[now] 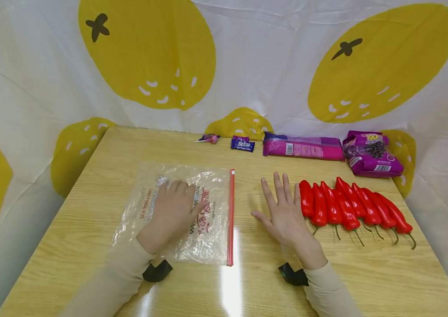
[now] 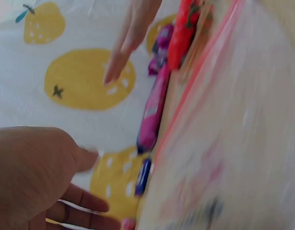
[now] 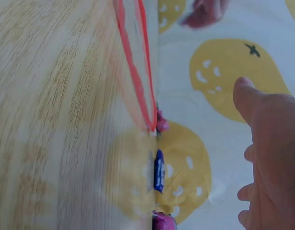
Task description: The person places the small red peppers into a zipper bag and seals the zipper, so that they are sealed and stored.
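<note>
Head view: loose-fingered left hand and splayed right hand are empty; the likely limp bag is best pinched at its right zip.

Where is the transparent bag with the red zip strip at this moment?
In the head view, the transparent bag lies left of centre on the table, with the left hand over it and its red zip strip toward the right hand.

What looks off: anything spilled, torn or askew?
Nothing stands out, no spills. The clear bag is wrinkled but shows no tear, though the left hand hides part of it. Red peppers lie in a row; the long pink packet and purple pouch sit side by side at the back.
</note>
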Action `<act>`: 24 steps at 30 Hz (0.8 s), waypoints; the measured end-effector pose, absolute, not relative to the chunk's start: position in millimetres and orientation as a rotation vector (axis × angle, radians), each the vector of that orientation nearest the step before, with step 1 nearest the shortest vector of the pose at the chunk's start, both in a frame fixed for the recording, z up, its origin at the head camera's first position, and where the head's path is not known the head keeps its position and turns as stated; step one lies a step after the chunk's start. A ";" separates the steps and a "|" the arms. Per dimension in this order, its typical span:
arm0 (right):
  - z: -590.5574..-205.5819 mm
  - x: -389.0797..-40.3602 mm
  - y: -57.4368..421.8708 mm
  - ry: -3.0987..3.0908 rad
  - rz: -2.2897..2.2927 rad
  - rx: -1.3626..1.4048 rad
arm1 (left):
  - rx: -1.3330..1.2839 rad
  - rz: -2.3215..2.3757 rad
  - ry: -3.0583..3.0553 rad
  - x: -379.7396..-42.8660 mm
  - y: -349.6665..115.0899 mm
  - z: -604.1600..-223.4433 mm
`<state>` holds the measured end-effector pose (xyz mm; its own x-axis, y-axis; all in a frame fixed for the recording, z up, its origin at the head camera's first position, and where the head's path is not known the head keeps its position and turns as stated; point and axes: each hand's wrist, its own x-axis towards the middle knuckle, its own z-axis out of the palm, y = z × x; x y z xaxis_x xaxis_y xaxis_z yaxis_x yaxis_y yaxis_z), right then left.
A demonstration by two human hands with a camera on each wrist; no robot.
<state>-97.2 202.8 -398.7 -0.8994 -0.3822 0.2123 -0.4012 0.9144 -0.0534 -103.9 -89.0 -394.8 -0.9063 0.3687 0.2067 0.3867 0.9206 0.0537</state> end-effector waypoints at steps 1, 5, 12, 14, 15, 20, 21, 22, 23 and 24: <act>-397.9 -97.5 203.0 -2.881 0.139 0.593 | -0.607 -0.198 -2.862 -100.8 -81.8 -395.3; -395.2 -98.9 204.0 -2.880 0.137 0.587 | -0.728 -0.367 -2.808 -90.0 -48.7 -398.8; -393.3 -96.5 205.1 -2.886 0.158 0.581 | -0.764 -0.383 -2.893 -82.2 -9.0 -414.9; -393.3 -95.4 204.4 -2.891 0.166 0.582 | -0.735 -0.365 -2.939 -81.1 -4.6 -419.5; -393.4 -95.0 204.1 -2.895 0.169 0.582 | -0.719 -0.360 -2.960 -80.7 -3.2 -421.5; -393.8 -93.6 203.2 -2.888 0.170 0.577 | -0.694 -0.391 -3.039 -81.3 -2.2 -428.7; -394.0 -93.5 203.2 -2.886 0.172 0.579 | -0.697 -0.409 -3.052 -81.8 -2.7 -429.3; -394.1 -93.5 203.3 -2.882 0.169 0.580 | -0.698 -0.422 -3.061 -82.3 -3.4 -429.8; -394.2 -93.4 203.3 -2.880 0.167 0.581 | -0.702 -0.431 -3.066 -82.9 -4.1 -430.1; -394.1 -93.5 203.2 -2.878 0.162 0.584 | -0.702 -0.446 -3.069 -83.5 -5.0 -430.0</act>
<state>-93.5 203.2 -394.1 -0.9021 -0.3735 0.2163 -0.3954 0.9160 -0.0674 -83.5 -5.0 -430.0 -0.9018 0.4315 0.0249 0.4207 0.8631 0.2794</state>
